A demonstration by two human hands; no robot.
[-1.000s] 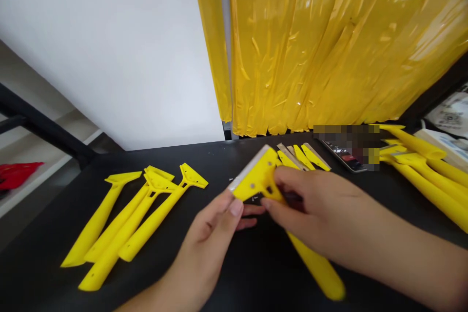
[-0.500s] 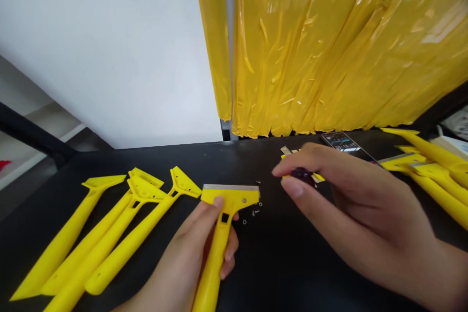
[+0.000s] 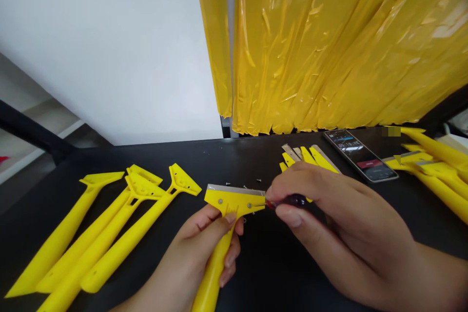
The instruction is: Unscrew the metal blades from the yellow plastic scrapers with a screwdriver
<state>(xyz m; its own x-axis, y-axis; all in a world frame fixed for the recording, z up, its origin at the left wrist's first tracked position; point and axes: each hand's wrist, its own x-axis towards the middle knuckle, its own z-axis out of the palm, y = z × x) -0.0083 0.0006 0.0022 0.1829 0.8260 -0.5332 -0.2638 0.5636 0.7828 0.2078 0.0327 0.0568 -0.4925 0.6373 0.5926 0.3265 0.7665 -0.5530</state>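
Note:
My left hand (image 3: 199, 241) is wrapped round the handle of a yellow scraper (image 3: 215, 273), its thumb resting at the neck. A metal blade (image 3: 237, 189) lies along the scraper's top edge, and two screw heads show on its face. Between thumb and index finger, my right hand (image 3: 343, 224) pinches a small screwdriver (image 3: 295, 200) with a dark handle. Its thin shaft reaches left across the scraper head to the right-hand screw (image 3: 249, 205). Whether the tip sits in the screw I cannot tell. Loose small screws (image 3: 259, 180) lie just behind the scraper.
Several yellow scraper handles (image 3: 124, 234) without blades lie at the left of the black table (image 3: 288, 273). Yellow strips and blades (image 3: 309, 156) lie behind my right hand, beside a phone (image 3: 360, 156). More scrapers (image 3: 438, 170) are piled at the right. Yellow plastic sheeting (image 3: 310, 48) hangs behind.
My right hand has moved left and down, bringing the screwdriver to the scraper head. The scraper has turned slightly in my left hand, and both its screws now show.

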